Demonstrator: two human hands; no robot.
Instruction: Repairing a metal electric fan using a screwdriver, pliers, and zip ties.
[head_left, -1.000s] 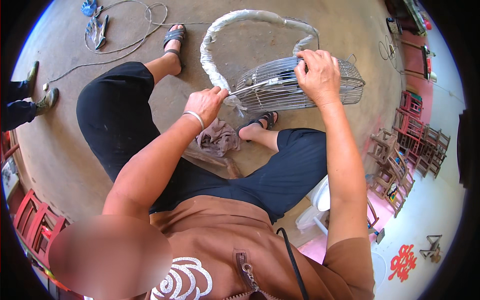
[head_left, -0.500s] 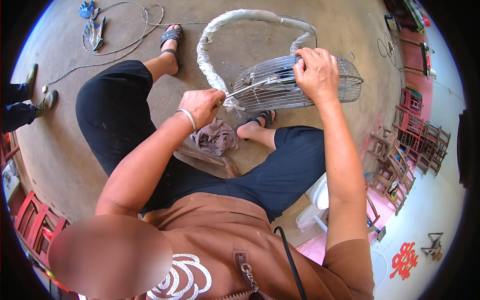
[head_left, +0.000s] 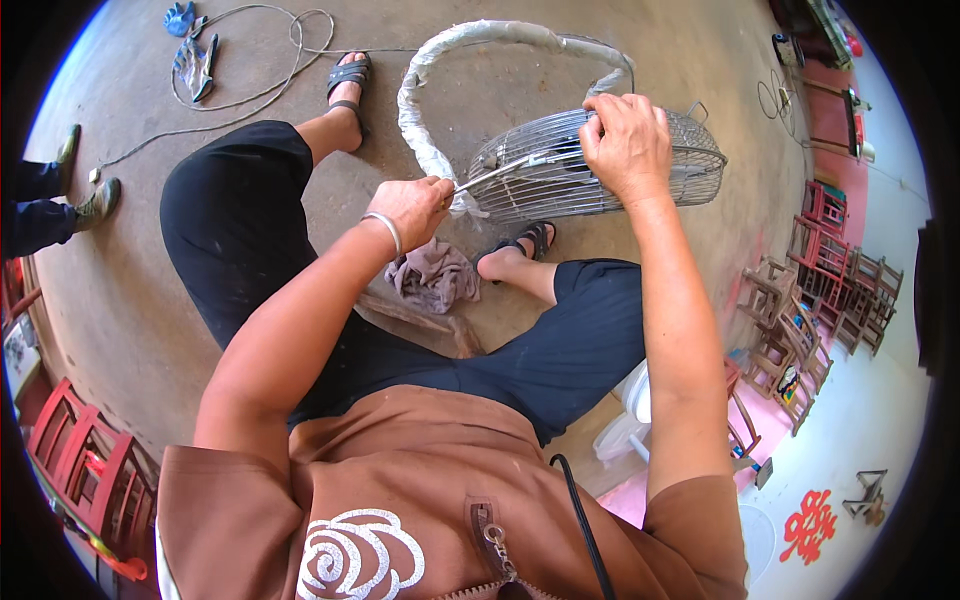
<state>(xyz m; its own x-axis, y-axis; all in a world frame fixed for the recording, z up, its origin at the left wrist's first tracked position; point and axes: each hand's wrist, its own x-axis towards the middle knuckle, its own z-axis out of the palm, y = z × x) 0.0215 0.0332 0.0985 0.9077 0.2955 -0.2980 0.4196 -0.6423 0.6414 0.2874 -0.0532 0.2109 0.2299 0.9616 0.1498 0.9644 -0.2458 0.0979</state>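
Observation:
A fan with a round wire cage point(head_left: 690, 168) lies in front of my lower legs, its bent tube point(head_left: 425, 150) wrapped in whitish plastic. My left hand point(head_left: 412, 212), with a bangle at the wrist, is closed around what looks like a screwdriver point(head_left: 490, 179). Its handle is mostly hidden in my fist, and the thin metal shaft reaches toward the cage's middle. My right hand point(head_left: 630, 148) grips the top of the cage, fingers curled over the wires. Under my left hand, a crumpled greyish cloth point(head_left: 435, 275) rests by a worn wooden piece point(head_left: 425, 318).
A cable point(head_left: 250, 103) loops over the concrete floor at the far left, near blue-and-grey gloves point(head_left: 195, 68). Another person's shoes point(head_left: 97, 203) stand at the left. Wooden chairs point(head_left: 785, 330) line the right, red chairs point(head_left: 85, 450) the lower left. White containers point(head_left: 625, 430) sit beside my right leg.
My right hand has shifted slightly left on the cage, while my left hand keeps nearly the same place with the tool. More of my left sleeve shows, and the view has moved a little.

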